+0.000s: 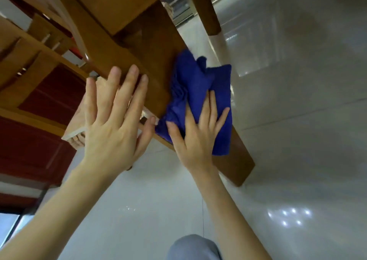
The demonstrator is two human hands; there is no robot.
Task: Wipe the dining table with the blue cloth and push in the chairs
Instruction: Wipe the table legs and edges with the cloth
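The blue cloth [191, 77] lies crumpled on a brown wooden beam of the dining table [153, 47] that runs diagonally across the view, low over the floor. My right hand [198, 138] presses flat on the cloth's near half, fingers spread, holding it against the wood. My left hand [111, 124] is open with fingers apart, its fingertips resting on the beam's left edge just beside the cloth. It holds nothing.
A wooden chair [29, 61] with a red seat [37, 140] stands close at the left, its rails crossing behind my left hand. Another wooden leg [206, 11] rises at the top. Glossy white floor tiles [297, 101] fill the right and bottom. My grey-clad knee [192, 247] shows at the bottom.
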